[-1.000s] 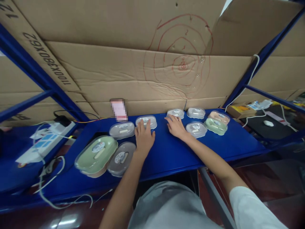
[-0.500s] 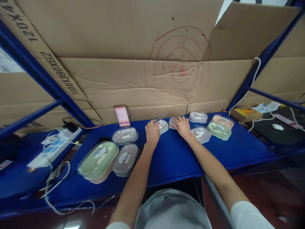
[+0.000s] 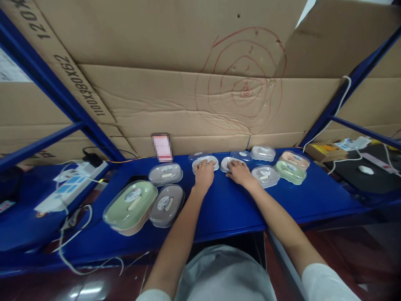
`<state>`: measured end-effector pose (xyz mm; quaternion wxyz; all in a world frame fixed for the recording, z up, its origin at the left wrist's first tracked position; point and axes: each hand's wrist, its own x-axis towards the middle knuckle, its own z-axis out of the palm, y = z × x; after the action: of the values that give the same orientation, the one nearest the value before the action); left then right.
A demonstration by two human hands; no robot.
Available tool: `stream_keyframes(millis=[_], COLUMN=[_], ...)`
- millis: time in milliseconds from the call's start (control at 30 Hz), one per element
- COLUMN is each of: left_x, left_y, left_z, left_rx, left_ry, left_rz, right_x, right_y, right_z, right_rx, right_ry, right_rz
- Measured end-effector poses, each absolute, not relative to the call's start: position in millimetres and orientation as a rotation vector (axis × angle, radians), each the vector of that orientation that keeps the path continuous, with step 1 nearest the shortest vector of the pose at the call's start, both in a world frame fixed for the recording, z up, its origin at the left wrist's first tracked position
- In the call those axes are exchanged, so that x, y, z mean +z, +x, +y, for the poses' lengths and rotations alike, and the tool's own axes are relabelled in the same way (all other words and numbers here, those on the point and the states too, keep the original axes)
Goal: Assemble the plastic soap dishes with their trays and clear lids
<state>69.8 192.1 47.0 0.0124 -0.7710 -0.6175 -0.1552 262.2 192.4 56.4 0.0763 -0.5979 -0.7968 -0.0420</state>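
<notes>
Side by side, the left hand (image 3: pixel 204 174) lies flat on one white soap dish (image 3: pixel 205 161), the right hand (image 3: pixel 239 172) flat on its neighbour (image 3: pixel 226 163), long axes across the blue worktop (image 3: pixel 225 205)

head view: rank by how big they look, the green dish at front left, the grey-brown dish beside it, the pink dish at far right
1. Green dish, plainly largest.
2. Grey-brown dish.
3. Pink dish, smallest. It lies farther from the camera, so true sizes may match.
</notes>
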Motion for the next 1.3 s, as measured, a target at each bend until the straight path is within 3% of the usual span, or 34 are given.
stream_keyframes(millis=[467, 1000, 1133, 1300], left_x=[55.5, 50.5, 48.3, 37.0], left_y=[75.1, 90.0, 93.0, 95.5], left_z=[197.7, 179.6, 177.8, 183.9], left_rx=[-0.812, -0.921, -0.893, -0.858], left_ry=[-2.343, -2.231, -2.222, -2.271], left_rz=[-2.041, -2.012, -2.03, -1.997], right_x=[65.0, 50.1, 73.7, 80.9], right_y=[273.5, 260.9, 225.8, 117.9], right_z=[212.2, 219.8, 234.4, 257.5], right_rx=[0.038, -0.137, -0.124, 0.081], right_ry=[-1.863, -1.584, -1.384, -0.924], right_rz=[-2.058, -1.925, -2.084, -2.573])
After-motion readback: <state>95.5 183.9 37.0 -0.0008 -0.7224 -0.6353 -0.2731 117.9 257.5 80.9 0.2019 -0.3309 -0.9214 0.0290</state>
